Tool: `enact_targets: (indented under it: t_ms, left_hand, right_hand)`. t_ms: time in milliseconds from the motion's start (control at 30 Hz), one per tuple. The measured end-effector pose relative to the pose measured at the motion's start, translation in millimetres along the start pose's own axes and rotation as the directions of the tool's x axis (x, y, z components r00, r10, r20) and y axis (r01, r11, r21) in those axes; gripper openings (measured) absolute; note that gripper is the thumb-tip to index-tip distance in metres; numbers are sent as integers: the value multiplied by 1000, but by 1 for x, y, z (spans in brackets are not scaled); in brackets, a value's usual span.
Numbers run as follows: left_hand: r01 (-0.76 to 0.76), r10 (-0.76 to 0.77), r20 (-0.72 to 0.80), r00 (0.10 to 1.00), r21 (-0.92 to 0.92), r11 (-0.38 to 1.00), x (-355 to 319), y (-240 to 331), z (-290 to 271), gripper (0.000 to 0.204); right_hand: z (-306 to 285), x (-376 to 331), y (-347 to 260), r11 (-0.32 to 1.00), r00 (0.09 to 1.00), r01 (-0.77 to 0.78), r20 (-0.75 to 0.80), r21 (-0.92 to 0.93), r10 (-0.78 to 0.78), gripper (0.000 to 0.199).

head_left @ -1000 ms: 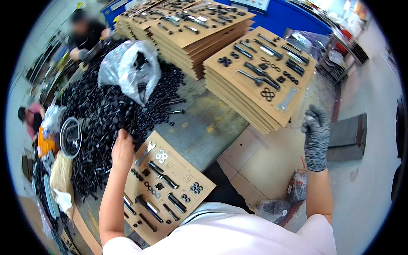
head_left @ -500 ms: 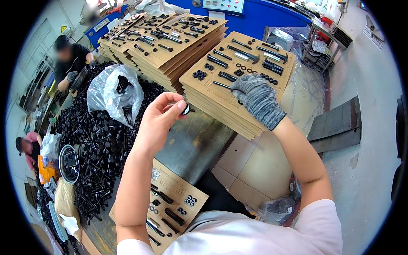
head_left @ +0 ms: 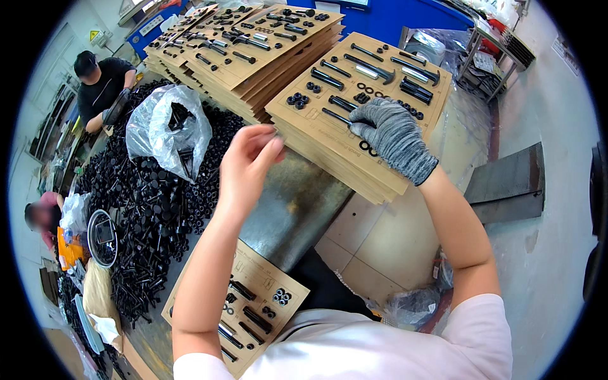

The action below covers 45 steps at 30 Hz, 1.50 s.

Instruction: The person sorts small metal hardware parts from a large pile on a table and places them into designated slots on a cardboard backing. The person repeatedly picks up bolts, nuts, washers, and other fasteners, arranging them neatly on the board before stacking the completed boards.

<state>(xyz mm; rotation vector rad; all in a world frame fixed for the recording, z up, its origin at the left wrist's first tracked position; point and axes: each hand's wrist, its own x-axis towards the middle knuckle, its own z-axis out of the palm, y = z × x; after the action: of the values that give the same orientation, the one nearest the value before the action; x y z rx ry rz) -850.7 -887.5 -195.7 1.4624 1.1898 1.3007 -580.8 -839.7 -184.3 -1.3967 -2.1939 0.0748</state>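
My bare left hand [head_left: 249, 168] is raised in front of the stacked boards, thumb and fingers pinched together. A bit of something dark shows at its fingertips, too hidden to name. On the right, my right hand [head_left: 394, 136], in a grey knitted glove, rests on the top cardboard hardware board [head_left: 297, 121]. Its fingers close on the end of a black bolt [head_left: 336, 116] lying near the board's front edge. Around it sit black nuts [head_left: 297, 100], washers [head_left: 365, 87], silver sleeves [head_left: 368, 73] and more black bolts [head_left: 327, 78].
Behind stands another stack of filled boards [head_left: 253, 104]. A heap of loose black hardware [head_left: 136, 209] covers the left, with a clear plastic bag [head_left: 142, 130] on it. Another filled board [head_left: 288, 278] lies close to my body. Two people [head_left: 104, 85] are at the far left.
My left hand's fingers have turned, mostly hiding the small black round-headed part seen in them before. My right hand has shifted slightly right in the picture, still at the same bolt.
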Motion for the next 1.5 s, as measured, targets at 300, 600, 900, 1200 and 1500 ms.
enact_targets:
  t_ms: [300, 600, 900, 1200, 1500]
  left_hand:
    - [-252, 496, -27, 868, 836, 488, 71, -5, 70, 22]
    - [-272, 571, -27, 821, 860, 431, 70, -13, 65, 22]
    - [-329, 619, -101, 779, 775, 540, 36, 21, 23, 19]
    - [163, 357, -420, 834, 807, 568, -198, 12, -169, 15]
    - [718, 72, -831, 552, 517, 466, -431, -35, -273, 16]
  right_hand:
    - [7, 2, 5, 1000, 1000, 26, -14, -3, -26, 23]
    - [4, 1, -1, 1000, 1000, 13, 9, 15, -13, 24]
    - [-22, -26, -16, 970, 934, 193, -331, 147, -135, 17]
    - [30, -73, -120, 819, 917, 395, -127, 417, -377, 16]
    - [188, -59, -322, 574, 600, 437, 250, 693, -760, 19]
